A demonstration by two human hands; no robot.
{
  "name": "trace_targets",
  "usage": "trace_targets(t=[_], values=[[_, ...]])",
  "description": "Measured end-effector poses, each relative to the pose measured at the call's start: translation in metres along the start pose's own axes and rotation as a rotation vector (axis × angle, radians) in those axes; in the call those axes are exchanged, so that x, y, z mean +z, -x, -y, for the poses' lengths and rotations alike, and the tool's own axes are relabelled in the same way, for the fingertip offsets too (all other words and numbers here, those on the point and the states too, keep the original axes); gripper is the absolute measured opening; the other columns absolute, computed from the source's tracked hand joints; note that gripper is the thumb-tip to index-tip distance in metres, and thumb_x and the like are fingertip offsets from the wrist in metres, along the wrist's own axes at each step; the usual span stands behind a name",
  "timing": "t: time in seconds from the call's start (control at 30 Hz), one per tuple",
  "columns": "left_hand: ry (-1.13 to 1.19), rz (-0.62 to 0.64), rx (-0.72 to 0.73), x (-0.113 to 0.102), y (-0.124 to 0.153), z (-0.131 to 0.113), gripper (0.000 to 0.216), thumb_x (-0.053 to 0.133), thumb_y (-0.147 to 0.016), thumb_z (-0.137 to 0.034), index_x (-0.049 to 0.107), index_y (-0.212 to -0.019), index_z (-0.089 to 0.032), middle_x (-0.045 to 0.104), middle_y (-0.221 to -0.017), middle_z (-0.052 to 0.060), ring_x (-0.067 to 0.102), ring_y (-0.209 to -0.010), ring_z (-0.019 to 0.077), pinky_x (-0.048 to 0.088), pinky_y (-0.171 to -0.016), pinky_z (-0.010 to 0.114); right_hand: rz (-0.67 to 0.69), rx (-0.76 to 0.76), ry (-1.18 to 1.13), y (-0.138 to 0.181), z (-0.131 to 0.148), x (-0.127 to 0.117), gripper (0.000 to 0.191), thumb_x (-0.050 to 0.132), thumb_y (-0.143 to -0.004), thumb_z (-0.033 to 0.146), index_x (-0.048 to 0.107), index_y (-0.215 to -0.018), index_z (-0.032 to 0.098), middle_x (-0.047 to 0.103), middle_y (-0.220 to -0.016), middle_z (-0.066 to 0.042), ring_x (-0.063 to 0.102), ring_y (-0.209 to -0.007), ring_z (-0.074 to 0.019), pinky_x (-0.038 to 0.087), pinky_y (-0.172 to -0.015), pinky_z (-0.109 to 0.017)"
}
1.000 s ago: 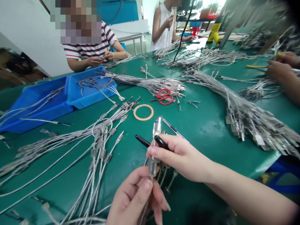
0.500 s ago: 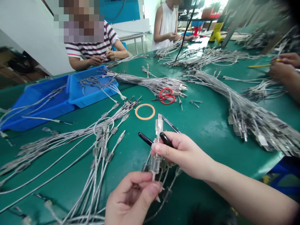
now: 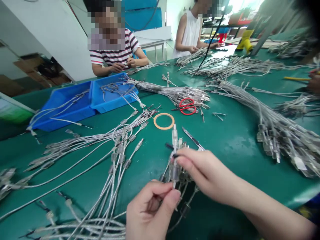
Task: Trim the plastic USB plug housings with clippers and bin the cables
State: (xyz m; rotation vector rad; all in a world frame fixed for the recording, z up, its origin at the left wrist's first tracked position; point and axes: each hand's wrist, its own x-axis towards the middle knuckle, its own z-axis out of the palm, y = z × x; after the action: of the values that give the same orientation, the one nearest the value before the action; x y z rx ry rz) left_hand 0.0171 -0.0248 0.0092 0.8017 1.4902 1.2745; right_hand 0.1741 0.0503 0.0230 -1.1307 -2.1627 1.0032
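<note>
A grey USB cable (image 3: 175, 171) stands roughly upright, its plug (image 3: 174, 135) pointing away from me and a clear-cased bead below it. My left hand (image 3: 155, 206) pinches this cable between thumb and fingertips just under the bead. Around the cable between plug and bead, my right hand (image 3: 197, 166) is closed on a black-ended tool (image 3: 170, 146); its two dark ends show, blurred, and my fingers hide the rest. Other cables with beads (image 3: 185, 210) lie under and behind my hands.
Red-handled scissors (image 3: 187, 111), a tape ring (image 3: 155, 125) and a utility knife (image 3: 192, 138) lie ahead. Cable bundles (image 3: 260, 103) spread left and right. Blue trays (image 3: 110, 107) stand at the back left. Two people (image 3: 112, 50) work across the table; another person's hand (image 3: 313, 81) is at right.
The view has swung left, so the table things appear further right. The tool's black ends have drawn closer together at the cable. My left hand still pinches the cable.
</note>
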Motion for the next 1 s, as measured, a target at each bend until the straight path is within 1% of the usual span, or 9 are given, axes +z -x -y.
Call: trace_targets(t=[0.1,0.17,0.23,0.37,0.43,0.57,0.73,0.87,1.0], values=[[-0.315,0.182,0.112,0.003,-0.001,0.003,0.006,0.072,-0.074,-0.026,0.074,-0.071,-0.022,0.068,-0.068,0.002,0.063,-0.062,0.0172,0.049,-0.059,0.023,-0.267,0.167,0.247,-0.008,-0.016,-0.004,0.04,0.031,-0.099,0.037,0.058,-0.116,0.014,0.072,-0.09,-0.011,0.068,-0.074,-0.0247,0.046,-0.065,-0.032],[-0.461,0.319,0.153,0.002,-0.003,0.003,0.016,0.064,-0.082,-0.033,0.074,-0.077,-0.022,0.068,-0.074,0.005,0.063,-0.067,0.019,0.048,-0.062,0.026,-0.353,0.265,0.387,-0.012,-0.023,-0.006,0.046,0.031,-0.097,0.04,0.055,-0.126,0.013,0.073,-0.087,-0.012,0.069,-0.073,-0.0288,0.046,-0.063,-0.035],[-0.474,0.378,0.153,0.0,-0.004,0.0,0.026,0.055,-0.088,-0.038,0.074,-0.082,-0.021,0.068,-0.081,0.007,0.064,-0.072,0.0197,0.047,-0.065,0.027,-0.39,0.305,0.478,-0.013,-0.028,-0.007,0.047,0.03,-0.098,0.042,0.054,-0.127,0.015,0.074,-0.083,-0.01,0.07,-0.074,-0.031,0.047,-0.062,-0.036],[-0.52,0.259,0.153,-0.022,-0.008,-0.018,0.024,0.052,-0.089,-0.038,0.072,-0.086,-0.024,0.07,-0.088,0.005,0.065,-0.083,0.0203,0.047,-0.075,0.026,-0.352,0.247,0.535,-0.011,-0.032,-0.006,0.042,0.031,-0.098,0.042,0.058,-0.121,0.019,0.074,-0.091,-0.009,0.071,-0.072,-0.0286,0.046,-0.056,-0.032],[-0.623,0.167,0.129,-0.043,-0.014,-0.029,0.023,0.054,-0.087,-0.041,0.072,-0.085,-0.027,0.073,-0.09,0.003,0.067,-0.086,0.0203,0.048,-0.077,0.025,-0.289,0.216,0.498,-0.01,-0.032,-0.006,0.04,0.03,-0.099,0.042,0.062,-0.109,0.02,0.074,-0.083,-0.008,0.07,-0.064,-0.0251,0.043,-0.051,-0.029],[-1.016,-0.022,0.124,-0.096,-0.047,-0.045,0.033,0.047,-0.088,-0.049,0.072,-0.091,-0.028,0.075,-0.098,0.002,0.067,-0.091,0.0236,0.051,-0.076,0.029,-0.172,0.172,0.408,-0.009,-0.028,-0.005,0.04,0.029,-0.1,0.042,0.063,-0.093,0.022,0.071,-0.071,-0.005,0.067,-0.057,-0.0216,0.041,-0.048,-0.027],[-1.359,-0.157,0.118,-0.155,-0.1,-0.049,0.017,0.061,-0.084,-0.024,0.067,-0.098,-0.015,0.068,-0.102,0.009,0.063,-0.094,0.0254,0.048,-0.086,0.044,-0.215,0.178,0.387,-0.006,-0.023,0.001,0.04,0.027,-0.1,0.042,0.062,-0.096,0.024,0.073,-0.079,-0.005,0.069,-0.068,-0.0247,0.043,-0.053,-0.029],[-1.509,-0.141,0.106,-0.184,-0.112,-0.045,0.015,0.064,-0.086,-0.03,0.065,-0.089,-0.016,0.067,-0.101,0.006,0.061,-0.097,0.0234,0.047,-0.089,0.048,-0.176,0.228,0.357,-0.006,-0.033,0.003,0.043,0.027,-0.098,0.051,0.062,-0.099,0.026,0.074,-0.084,-0.003,0.07,-0.071,-0.0275,0.048,-0.057,-0.033],[-1.464,-0.135,0.153,-0.194,-0.106,-0.044,0.017,0.062,-0.088,-0.033,0.065,-0.088,-0.015,0.068,-0.091,0.004,0.065,-0.087,0.0203,0.052,-0.081,0.043,-0.152,0.21,0.291,-0.007,-0.049,0.003,0.047,0.028,-0.095,0.057,0.063,-0.102,0.027,0.074,-0.097,-0.005,0.071,-0.082,-0.0297,0.053,-0.064,-0.037]])
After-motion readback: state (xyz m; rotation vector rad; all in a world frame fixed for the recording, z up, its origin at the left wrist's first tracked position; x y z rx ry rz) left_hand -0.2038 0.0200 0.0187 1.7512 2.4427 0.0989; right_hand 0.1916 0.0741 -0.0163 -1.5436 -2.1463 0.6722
